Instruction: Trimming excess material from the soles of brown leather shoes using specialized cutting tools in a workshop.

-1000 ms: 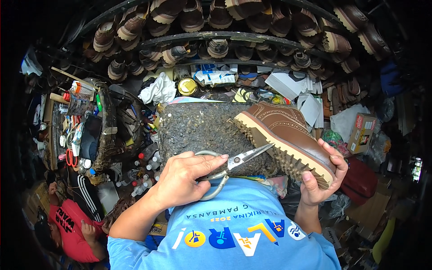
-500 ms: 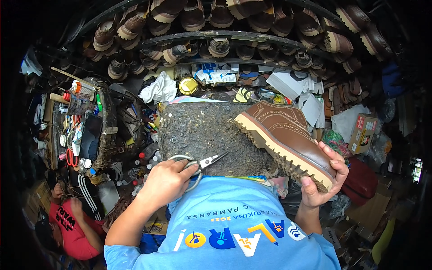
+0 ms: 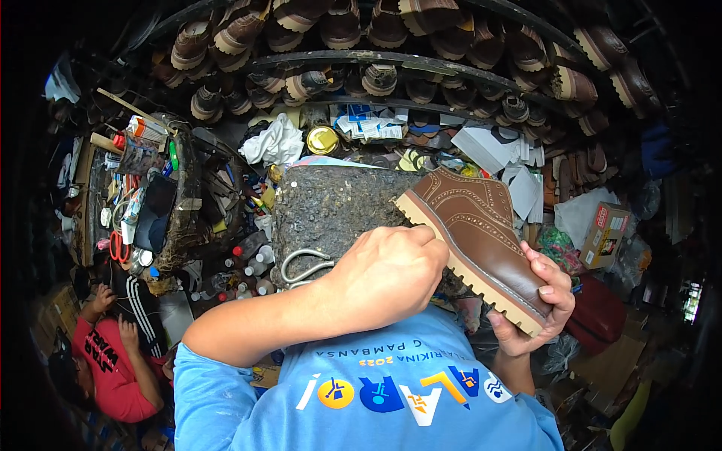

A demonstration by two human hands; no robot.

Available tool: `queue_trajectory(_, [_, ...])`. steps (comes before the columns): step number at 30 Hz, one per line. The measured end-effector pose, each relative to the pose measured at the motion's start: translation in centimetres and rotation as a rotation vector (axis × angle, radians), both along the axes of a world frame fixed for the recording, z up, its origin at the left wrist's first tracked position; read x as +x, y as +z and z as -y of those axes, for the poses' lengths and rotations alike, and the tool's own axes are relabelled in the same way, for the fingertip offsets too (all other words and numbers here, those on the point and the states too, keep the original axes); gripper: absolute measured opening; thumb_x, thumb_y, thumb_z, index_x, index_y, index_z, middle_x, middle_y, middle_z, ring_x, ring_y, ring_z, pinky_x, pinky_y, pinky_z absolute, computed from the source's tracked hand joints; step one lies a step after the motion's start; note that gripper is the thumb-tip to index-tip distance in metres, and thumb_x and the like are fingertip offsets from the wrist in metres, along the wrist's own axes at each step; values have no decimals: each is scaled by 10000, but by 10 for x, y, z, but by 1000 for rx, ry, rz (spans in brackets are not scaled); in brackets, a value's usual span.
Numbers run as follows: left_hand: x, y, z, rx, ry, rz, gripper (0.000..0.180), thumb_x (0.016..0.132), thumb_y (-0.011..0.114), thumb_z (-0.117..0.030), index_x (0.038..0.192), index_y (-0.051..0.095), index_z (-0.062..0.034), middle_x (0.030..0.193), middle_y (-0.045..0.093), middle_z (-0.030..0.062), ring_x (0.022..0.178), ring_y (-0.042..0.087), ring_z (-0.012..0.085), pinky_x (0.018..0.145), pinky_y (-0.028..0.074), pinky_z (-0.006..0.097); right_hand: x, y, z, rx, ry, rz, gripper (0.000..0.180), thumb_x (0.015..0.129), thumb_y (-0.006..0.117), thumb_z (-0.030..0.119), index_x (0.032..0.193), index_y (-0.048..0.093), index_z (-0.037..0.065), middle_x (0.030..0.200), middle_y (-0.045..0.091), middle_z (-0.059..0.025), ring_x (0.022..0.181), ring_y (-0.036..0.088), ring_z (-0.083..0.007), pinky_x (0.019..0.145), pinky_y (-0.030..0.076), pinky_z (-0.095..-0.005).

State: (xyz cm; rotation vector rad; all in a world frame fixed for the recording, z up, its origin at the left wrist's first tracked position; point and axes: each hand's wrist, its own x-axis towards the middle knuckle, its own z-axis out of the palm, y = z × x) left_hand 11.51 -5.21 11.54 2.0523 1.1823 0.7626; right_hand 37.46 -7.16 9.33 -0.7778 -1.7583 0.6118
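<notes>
Blue shirt (image 3: 361, 342) in front, arms reached over it. Brown shoe (image 3: 481, 218) is held at the toe by the right hand (image 3: 535, 297), thumb at the sole, fingers around the front. It is tilted, over the right end of the dark block (image 3: 342, 199). Leather is smooth, with punched dots and pale stitching; sole is thick, cream, ridged. Left hand (image 3: 398, 269) is placed by the sole edge, fingers curled closed; whether anything is pinched cannot be told. Compared with half a second ago, the scissors (image 3: 284, 264) have been let go and are left at the block's near left edge, blades hidden by the forearm; the left hand has been brought to the shoe, and less of the tread is shown.

Beyond: red-capped bottles (image 3: 250, 252) are bunched left of the block, contents unclear. Worn tub (image 3: 188, 214) is packed with red-handled scissors (image 3: 117, 246), a dark flat slab (image 3: 157, 213) and small tools. Co-worker in red (image 3: 120, 368) is seen lower left. Yellow-topped tin (image 3: 323, 140) is set behind the block, inside not visible. Cardboard box (image 3: 608, 234) is seen at right, contents not readable. Farthest, rack (image 3: 361, 57) is filled with brown shoes (image 3: 341, 28).
</notes>
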Motion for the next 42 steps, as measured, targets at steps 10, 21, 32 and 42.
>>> queue_trajectory(10, [-14,1,-19,35,57,-136,77,859,685,-75,858,679,2,807,676,150,723,686,371,627,564,461,1,4,-4,-6,-1,21,719,749,911,211,1305,465,113,1324,560,-181,1250,589,-407,1106,472,-570])
queue_trajectory(21, [-3,28,-3,145,-108,-141,130,825,716,-72,824,612,7,784,642,133,721,684,340,611,570,447,-4,6,-5,5,4,33,705,739,915,199,1282,476,105,1309,571,-174,1252,590,-402,1097,484,-555])
queue_trajectory(32, [-11,13,-4,50,-25,-37,101,845,696,-75,892,663,7,816,655,131,732,680,352,644,571,444,-4,5,-2,3,-1,38,715,735,919,195,1290,475,114,1314,567,-175,1262,587,-399,1101,478,-549])
queue_trajectory(42, [-2,33,-9,99,-114,-216,103,822,677,-88,793,620,-8,757,649,139,690,684,351,602,565,458,-8,8,-3,12,30,38,725,725,924,182,1292,478,109,1316,564,-176,1262,582,-414,1097,483,-555])
